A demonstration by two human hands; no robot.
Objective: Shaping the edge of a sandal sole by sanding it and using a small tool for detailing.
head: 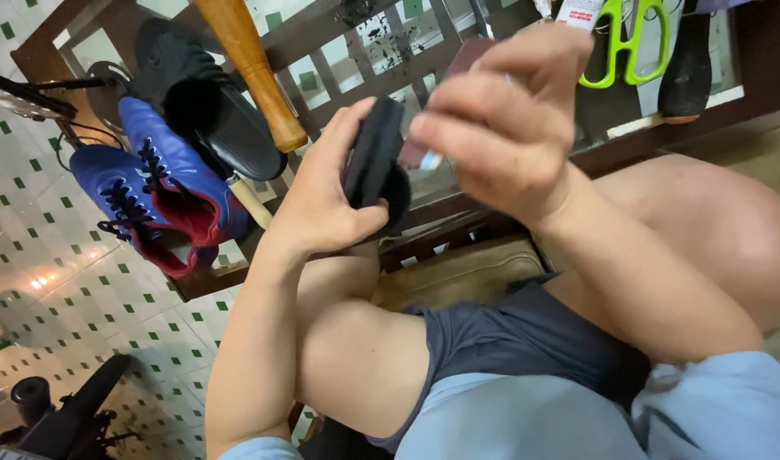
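My left hand grips a black shoe sole piece held upright on its edge, above my left knee. My right hand is closed around a small tube or applicator whose pale tip touches the black piece's right side. The tube's brownish upper end sticks out above my fingers. Both hands are blurred, so the tube's exact kind is hard to tell.
A dark wooden rack stands in front of me. On it lie blue-and-red sports shoes, a black shoe, a wooden handle, green scissors and another black sole. Green-dotted white floor tiles lie left.
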